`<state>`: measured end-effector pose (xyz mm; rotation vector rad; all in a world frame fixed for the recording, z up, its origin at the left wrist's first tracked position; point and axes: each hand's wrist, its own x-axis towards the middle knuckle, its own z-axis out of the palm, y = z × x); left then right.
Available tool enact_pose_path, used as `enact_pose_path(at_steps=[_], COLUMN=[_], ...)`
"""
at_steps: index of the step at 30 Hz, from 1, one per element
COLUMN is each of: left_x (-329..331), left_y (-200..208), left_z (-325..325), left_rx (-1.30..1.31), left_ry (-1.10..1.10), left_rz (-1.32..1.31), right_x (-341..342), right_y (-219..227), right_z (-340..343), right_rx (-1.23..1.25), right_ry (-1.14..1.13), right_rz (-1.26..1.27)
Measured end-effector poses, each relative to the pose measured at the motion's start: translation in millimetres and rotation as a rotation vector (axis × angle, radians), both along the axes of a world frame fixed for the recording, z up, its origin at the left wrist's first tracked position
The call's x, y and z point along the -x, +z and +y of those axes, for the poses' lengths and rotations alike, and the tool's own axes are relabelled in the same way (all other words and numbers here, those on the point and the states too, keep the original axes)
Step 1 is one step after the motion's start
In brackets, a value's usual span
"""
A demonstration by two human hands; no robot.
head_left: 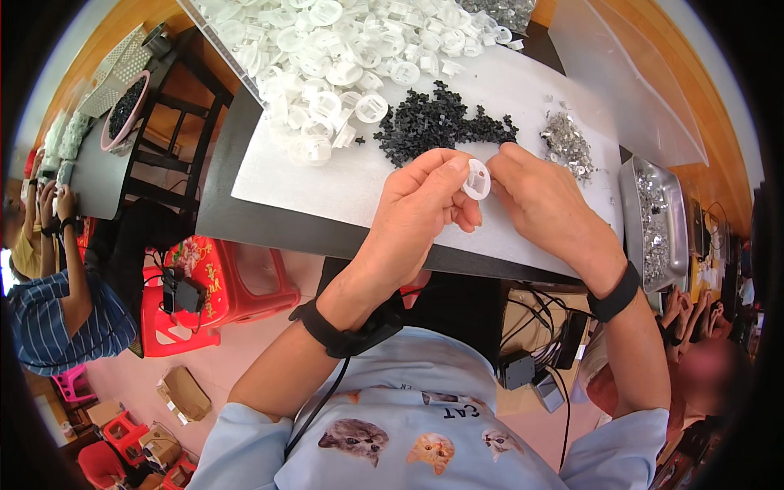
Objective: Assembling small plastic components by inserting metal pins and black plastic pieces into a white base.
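My left hand [425, 196] pinches a round white plastic part [476, 180] with cut-outs in its face, held up above the table's front part. Close at its right, my right hand [535, 192] has its fingers curled together; their tips are partly hidden, and I cannot make out what is in them. Just beyond both hands lies a heap of small black plastic pieces [425, 122] on a white sheet [286, 175]. A large pile of translucent white round parts [351, 41] spreads at the far left. Small shiny metal pieces [566, 145] are heaped to the right.
A metal tray [653, 220] of shiny pieces stands at the table's right edge, beside a clear plastic sheet [629, 65]. At left are a red stool [216, 286] and a pink basin [126, 110] of black pieces. Cables [547, 327] hang below the table. Other people work at both sides.
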<state>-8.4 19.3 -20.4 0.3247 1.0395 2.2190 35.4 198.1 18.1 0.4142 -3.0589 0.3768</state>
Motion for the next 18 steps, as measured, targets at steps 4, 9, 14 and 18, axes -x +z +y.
enact_pose_path(at_steps=[4, 9, 14, 18], left_x=[-0.4, 0.8, 0.1, -0.2], left_y=[0.3, 1.0, 3.1, 5.1], left_z=[3.4, 0.7, -0.7, 0.8], left_rx=[0.017, 0.041, 0.042, 0.054], left_ry=[-0.017, 0.011, 0.008, 0.004], left_rz=[0.021, 0.018, 0.005, 0.001], right_x=[0.1, 4.1, 0.9, 4.0], right_y=[-5.4, -8.5, -12.3, -2.3], right_z=[-0.3, -3.1, 0.3, 4.5], right_rx=[0.002, 0.075, 0.109, 0.227], right_ry=[-0.050, -0.091, -0.046, -0.057], right_rz=[0.050, 0.049, 0.098, 0.193])
